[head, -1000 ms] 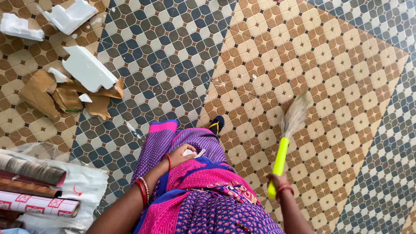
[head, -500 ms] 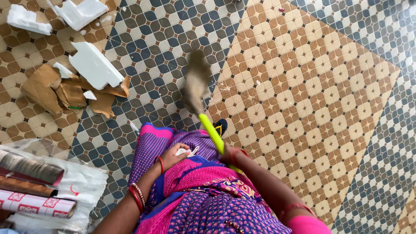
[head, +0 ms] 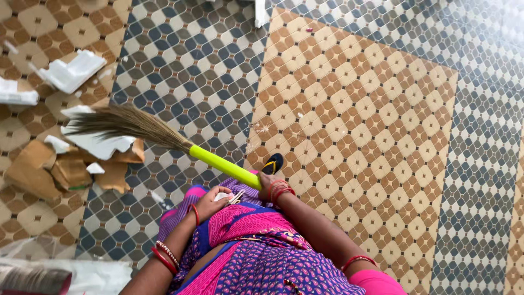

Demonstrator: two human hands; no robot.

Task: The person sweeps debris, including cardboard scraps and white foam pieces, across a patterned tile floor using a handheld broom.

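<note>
My right hand (head: 268,184) grips the yellow-green handle of a grass broom (head: 218,162). Its brown bristles (head: 123,123) reach left and lie over a white foam piece (head: 101,145) and torn brown cardboard (head: 68,172) on the patterned tile floor. My left hand (head: 212,202) rests against my purple and pink dress and holds a small white scrap with something thin sticking out. Red bangles sit on both wrists. A dark sandal with yellow straps (head: 273,163) shows just past the broom handle.
More white foam pieces (head: 72,71) lie at the upper left, another at the left edge (head: 16,94). A rolled sheet on clear plastic (head: 38,277) sits at the bottom left. A white object (head: 261,11) stands at the top edge. White crumbs dot the brown tiles (head: 261,129).
The broom swung from my right side across to the left, ending with the bristles on the foam and cardboard. The view shifted, so the rolls at bottom left are mostly out of frame.
</note>
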